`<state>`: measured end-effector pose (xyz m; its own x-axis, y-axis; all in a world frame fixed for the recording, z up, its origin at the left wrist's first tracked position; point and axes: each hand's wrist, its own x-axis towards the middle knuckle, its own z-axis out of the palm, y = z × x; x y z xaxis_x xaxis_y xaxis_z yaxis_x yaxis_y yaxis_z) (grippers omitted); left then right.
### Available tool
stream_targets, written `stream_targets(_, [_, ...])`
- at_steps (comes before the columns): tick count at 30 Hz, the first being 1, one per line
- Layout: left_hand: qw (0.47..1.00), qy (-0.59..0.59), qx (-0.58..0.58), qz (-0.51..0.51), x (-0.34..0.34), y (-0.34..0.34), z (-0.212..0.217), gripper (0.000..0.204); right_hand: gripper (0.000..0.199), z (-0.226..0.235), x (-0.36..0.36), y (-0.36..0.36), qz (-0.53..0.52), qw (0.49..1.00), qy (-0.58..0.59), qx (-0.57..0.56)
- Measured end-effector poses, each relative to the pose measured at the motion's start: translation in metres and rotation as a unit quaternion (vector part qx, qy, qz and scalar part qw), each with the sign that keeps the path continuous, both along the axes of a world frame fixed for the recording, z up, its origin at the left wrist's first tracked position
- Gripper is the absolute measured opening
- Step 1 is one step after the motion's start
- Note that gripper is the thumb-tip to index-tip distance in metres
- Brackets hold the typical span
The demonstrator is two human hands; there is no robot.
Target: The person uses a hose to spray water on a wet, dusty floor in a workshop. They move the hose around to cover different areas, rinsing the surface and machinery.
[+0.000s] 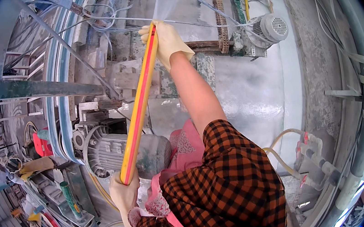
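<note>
A yellow hose (pixel 140 101) with a red stripe runs slantwise between my two gloved hands. My right hand (pixel 165 41), in a cream rubber glove, is closed round its far end. From that end a fan of water (pixel 168 1) sprays away over the machinery. Lower down and to the left, my left hand (pixel 125 195), gloved alike, grips the hose near my body. Below the middle of the hose sits a grey ribbed motor (pixel 115 149). The rest of the hose past my left hand is hidden.
Another motor (pixel 267 31) stands at the far right beside a rusty chain (pixel 219 14). Thin cables (pixel 132 18) cross ahead of my right hand. A green beam (pixel 31 88) juts in from the left. Wet pale sheeting (pixel 252 90) lies at the right, and a thick pipe (pixel 359 104) lines that edge.
</note>
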<state>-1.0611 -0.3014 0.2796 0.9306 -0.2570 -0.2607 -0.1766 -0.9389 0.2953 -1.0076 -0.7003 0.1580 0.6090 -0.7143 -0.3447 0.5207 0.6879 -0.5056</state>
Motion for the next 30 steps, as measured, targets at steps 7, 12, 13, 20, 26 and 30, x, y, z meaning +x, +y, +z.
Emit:
stream_targets(7, [1.000, 0.003, -0.010, 0.009, -0.001, -0.003, 0.000, 0.033, 0.032, 0.004, -0.003, 0.001, 0.017, 0.999, 0.000, -0.034])
stream_targets(12, [0.999, 0.005, -0.018, 0.041, -0.004, -0.010, 0.003, 0.041, 0.035, 0.009, -0.006, -0.001, 0.032, 0.998, 0.012, -0.050])
stream_targets(13, [0.999, 0.001, -0.016, 0.043, -0.004, -0.011, 0.003, 0.041, 0.036, 0.009, -0.006, -0.002, 0.032, 0.998, 0.014, -0.052])
stream_targets(20, [0.999, 0.008, -0.017, 0.037, -0.004, -0.010, 0.003, 0.041, 0.038, 0.010, -0.001, -0.003, 0.045, 0.996, -0.002, -0.076])
stream_targets(26, [0.999, 0.013, -0.030, 0.035, -0.001, -0.008, 0.000, 0.039, 0.038, 0.008, 0.001, -0.008, 0.045, 0.996, -0.006, -0.079])
stream_targets(30, [0.998, 0.025, -0.028, 0.044, -0.002, -0.006, -0.001, 0.037, 0.036, 0.012, -0.002, -0.009, 0.042, 0.993, -0.038, -0.099])
